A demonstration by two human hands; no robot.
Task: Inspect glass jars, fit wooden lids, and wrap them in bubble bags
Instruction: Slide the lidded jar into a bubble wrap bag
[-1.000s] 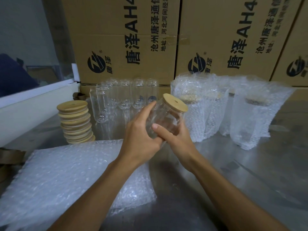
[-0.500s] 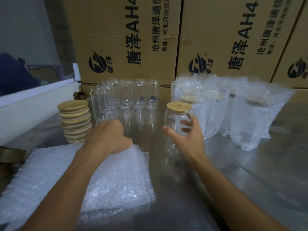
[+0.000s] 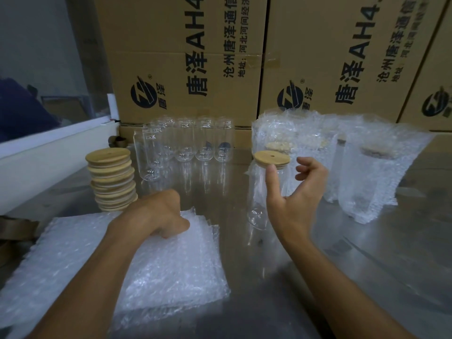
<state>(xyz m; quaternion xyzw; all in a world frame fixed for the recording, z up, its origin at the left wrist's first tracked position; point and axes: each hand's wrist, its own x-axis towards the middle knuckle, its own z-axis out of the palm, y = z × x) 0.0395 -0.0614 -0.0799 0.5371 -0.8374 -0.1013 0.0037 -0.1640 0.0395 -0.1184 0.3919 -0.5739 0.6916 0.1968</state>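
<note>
Cartons (image 3: 186, 57): three visible, stacked behind the counter (image 3: 367, 265).
Bubble bags (image 3: 156, 260): flat pile at near left, count impossible to tell; most wrapping still ahead.
Wrapped jars (image 3: 367, 177): about four standing at far right, lidded and bagged (overlapping film blurs the exact count).
Bare jars (image 3: 186, 145): at least six, back centre, not yet lidded.
Lidded jar (image 3: 263, 192): one, upright at counter centre, lid fitted, bag not yet on.
Spare lids (image 3: 111, 179): one stack, roughly ten.
Left hand (image 3: 161, 214): curled, pinching the top bubble bag's edge.
Right hand (image 3: 293, 199): loosely spread beside the lidded jar, gripping nothing.
</note>
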